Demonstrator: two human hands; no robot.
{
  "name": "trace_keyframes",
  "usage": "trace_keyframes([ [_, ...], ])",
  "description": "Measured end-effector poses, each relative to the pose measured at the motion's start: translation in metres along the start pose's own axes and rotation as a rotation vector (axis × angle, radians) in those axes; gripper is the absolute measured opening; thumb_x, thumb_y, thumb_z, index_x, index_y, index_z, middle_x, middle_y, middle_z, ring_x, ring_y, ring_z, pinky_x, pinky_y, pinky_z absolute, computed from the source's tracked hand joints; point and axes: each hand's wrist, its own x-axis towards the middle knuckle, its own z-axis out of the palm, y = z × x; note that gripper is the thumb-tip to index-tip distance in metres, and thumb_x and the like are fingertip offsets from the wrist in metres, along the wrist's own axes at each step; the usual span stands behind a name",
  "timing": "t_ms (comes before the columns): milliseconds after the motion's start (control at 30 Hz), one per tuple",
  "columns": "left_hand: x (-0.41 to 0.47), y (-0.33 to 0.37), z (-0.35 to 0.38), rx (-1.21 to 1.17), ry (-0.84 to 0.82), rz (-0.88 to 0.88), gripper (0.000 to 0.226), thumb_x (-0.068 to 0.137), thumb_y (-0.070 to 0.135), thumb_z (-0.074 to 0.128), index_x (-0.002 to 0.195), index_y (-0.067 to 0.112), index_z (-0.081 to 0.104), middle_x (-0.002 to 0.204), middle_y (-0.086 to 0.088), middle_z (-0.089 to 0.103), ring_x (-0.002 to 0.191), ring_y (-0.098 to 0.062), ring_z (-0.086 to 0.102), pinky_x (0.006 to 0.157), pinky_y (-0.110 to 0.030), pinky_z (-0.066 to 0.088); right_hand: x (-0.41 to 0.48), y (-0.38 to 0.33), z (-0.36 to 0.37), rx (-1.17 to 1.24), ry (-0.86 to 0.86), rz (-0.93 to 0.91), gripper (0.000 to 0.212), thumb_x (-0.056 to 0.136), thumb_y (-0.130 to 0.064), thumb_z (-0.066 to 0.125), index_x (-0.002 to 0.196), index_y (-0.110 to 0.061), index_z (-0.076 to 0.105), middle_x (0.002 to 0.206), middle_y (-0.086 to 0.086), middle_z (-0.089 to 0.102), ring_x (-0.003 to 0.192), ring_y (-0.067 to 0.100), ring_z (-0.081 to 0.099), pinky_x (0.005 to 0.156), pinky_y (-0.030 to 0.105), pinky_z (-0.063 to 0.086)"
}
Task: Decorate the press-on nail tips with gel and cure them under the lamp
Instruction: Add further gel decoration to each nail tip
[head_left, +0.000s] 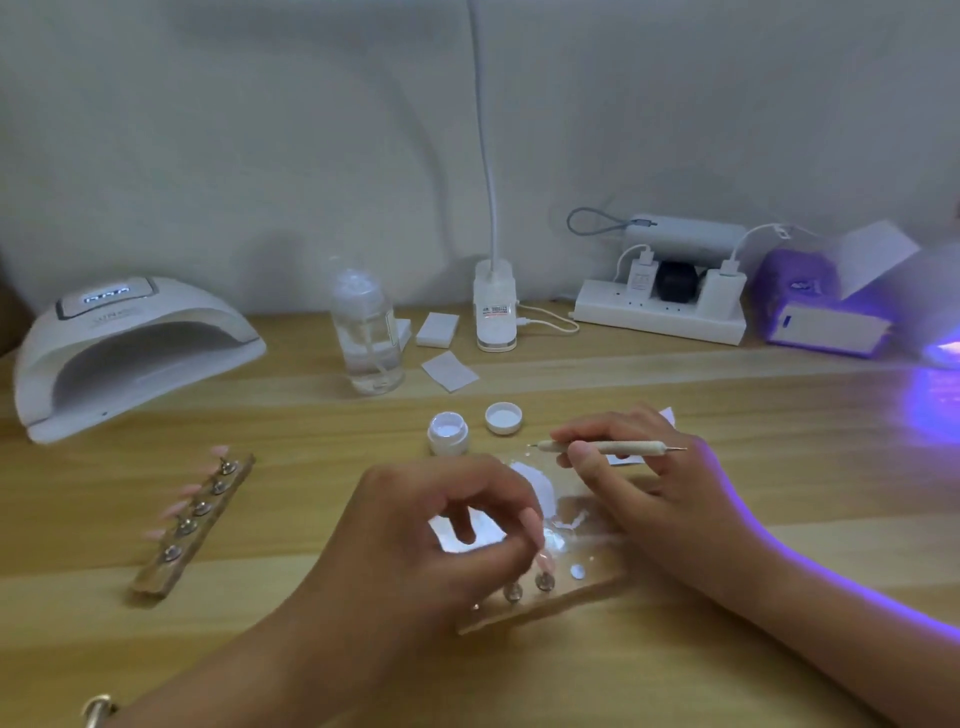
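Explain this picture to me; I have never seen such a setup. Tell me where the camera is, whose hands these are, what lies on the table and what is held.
No machine here: a person's two bare hands, filmed by a head-worn camera looking down at a wooden table. The left hand pinches a pink nail tip over a wooden holder strip. The right hand holds a thin dotting tool. Nearby stand a small open jar, its lid, a clear bottle, a white curing lamp and a second strip with pink tips. At far right, a purple light glows.
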Motion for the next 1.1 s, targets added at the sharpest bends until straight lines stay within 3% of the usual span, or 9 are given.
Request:
trace_keyframes([
  [133, 0.003, -0.015, -0.002, -0.190, 0.089, -0.140, 0.006, 0.078, 0.035, 0.074, 0.081, 0.032, 0.078, 0.086, 0.014, 0.076, 0.079, -0.002, 0.068, 0.068, -0.017, 0.051, 0.001, -0.003, -0.001, -0.012, 0.046, -0.037, 0.018, 0.090, -0.033, 0.060, 0.102, -0.033, 0.073, 0.100, -0.020, 0.070, 0.107, 0.007, 0.061, 0.086, 0.010, 0.042],
  [233, 0.002, -0.024, -0.001, -0.273, 0.123, -0.182, 0.008, 0.080, 0.029, 0.073, 0.082, 0.035, 0.078, 0.093, 0.011, 0.077, 0.090, -0.010, 0.070, 0.077, -0.034, 0.054, 0.000, -0.004, -0.002, -0.009, 0.095, -0.049, 0.013, 0.089, -0.035, 0.064, 0.100, -0.035, 0.071, 0.100, -0.021, 0.068, 0.099, 0.004, 0.060, 0.082, 0.006, 0.038],
  [333, -0.003, -0.028, -0.001, -0.294, 0.117, -0.206, 0.012, 0.082, 0.040, 0.066, 0.084, 0.034, 0.076, 0.095, 0.008, 0.075, 0.075, -0.006, 0.067, 0.070, -0.044, 0.054, -0.002, -0.006, -0.001, -0.001, 0.120, -0.062, 0.005, 0.087, -0.031, 0.070, 0.085, -0.035, 0.066, 0.086, -0.018, 0.066, 0.077, 0.002, 0.057, 0.069, 0.006, 0.039],
  [433, -0.007, -0.030, 0.002, -0.211, 0.092, -0.154, 0.019, 0.089, 0.040, 0.059, 0.085, 0.030, 0.074, 0.092, 0.010, 0.072, 0.083, -0.009, 0.065, 0.072, -0.029, 0.048, -0.002, -0.014, -0.003, 0.048, 0.126, -0.087, 0.012, 0.087, -0.035, 0.066, 0.081, -0.025, 0.064, 0.078, -0.009, 0.065, 0.068, 0.001, 0.056, 0.064, 0.007, 0.040],
  [600, -0.010, -0.030, 0.007, -0.187, 0.060, -0.082, 0.015, 0.093, 0.024, 0.063, 0.092, 0.021, 0.077, 0.089, -0.006, 0.069, 0.078, -0.019, 0.061, 0.064, -0.013, 0.044, 0.010, -0.039, -0.003, 0.228, 0.083, -0.122, 0.013, 0.094, -0.033, 0.064, 0.094, -0.021, 0.070, 0.080, -0.004, 0.073, 0.075, 0.010, 0.069, 0.067, 0.015, 0.050],
  [767, -0.010, -0.030, 0.008, -0.355, 0.064, -0.174, 0.015, 0.089, 0.027, 0.065, 0.087, 0.020, 0.079, 0.093, -0.006, 0.066, 0.083, -0.020, 0.050, 0.052, -0.023, 0.053, 0.020, -0.056, 0.013, 0.343, 0.075, -0.168, 0.023, 0.087, -0.024, 0.073, 0.072, -0.013, 0.060, 0.058, 0.005, 0.058, 0.047, 0.012, 0.049, 0.045, 0.023, 0.040],
  [900, -0.010, -0.031, 0.006, -0.376, 0.057, -0.172, 0.012, 0.087, 0.029, 0.071, 0.084, 0.020, 0.078, 0.092, -0.007, 0.065, 0.083, -0.023, 0.050, 0.052, -0.026, 0.053, 0.020, -0.055, 0.029, 0.476, 0.062, -0.133, 0.034, 0.093, -0.028, 0.060, 0.065, -0.010, 0.055, 0.049, 0.003, 0.051, 0.042, 0.019, 0.049, 0.044, 0.023, 0.038],
  [1000, -0.009, -0.033, 0.005, -0.363, 0.059, -0.149, 0.009, 0.087, 0.025, 0.071, 0.082, 0.021, 0.077, 0.091, -0.010, 0.065, 0.083, -0.027, 0.050, 0.057, -0.017, 0.050, 0.022, -0.054, 0.036, 0.520, 0.061, -0.116, 0.034, 0.090, -0.027, 0.063, 0.061, -0.012, 0.054, 0.047, 0.001, 0.053, 0.039, 0.019, 0.050, 0.042, 0.023, 0.039],
  [1100, -0.008, -0.035, 0.007, -0.444, 0.018, -0.157, 0.014, 0.089, 0.018, 0.066, 0.085, 0.014, 0.079, 0.092, -0.007, 0.067, 0.084, -0.027, 0.047, 0.051, -0.023, 0.053, 0.023, -0.053, 0.039, 0.546, 0.062, -0.125, 0.035, 0.088, -0.022, 0.065, 0.057, -0.014, 0.050, 0.045, -0.005, 0.052, 0.036, 0.016, 0.048, 0.041, 0.021, 0.037],
])
